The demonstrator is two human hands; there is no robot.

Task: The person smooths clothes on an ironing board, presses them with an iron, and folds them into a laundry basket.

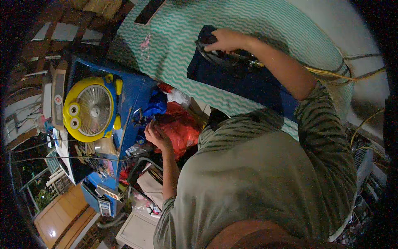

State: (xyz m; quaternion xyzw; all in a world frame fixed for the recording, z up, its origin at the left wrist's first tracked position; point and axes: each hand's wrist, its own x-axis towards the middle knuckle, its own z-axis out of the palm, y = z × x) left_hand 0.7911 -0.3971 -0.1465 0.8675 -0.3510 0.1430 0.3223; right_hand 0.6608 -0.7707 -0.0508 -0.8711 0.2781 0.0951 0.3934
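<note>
My right hand is closed around the handle of what looks like a dark clothes iron. The iron rests on a folded navy cloth or garment, and my hand and forearm hide part of it. Under the cloth lies a padded cover with green and white wavy stripes. My left hand hangs low at the left, between a blue cabinet and a red plastic bag. Its fingers are bent near something small and dark; whether they grip it is too unclear to see.
A yellow and blue fan with cartoon eyes stands on the cabinet. Yellow and dark cables cross the right end of the striped cover. A dark flat strip and a small pink item lie on it. A beige case sits at lower left.
</note>
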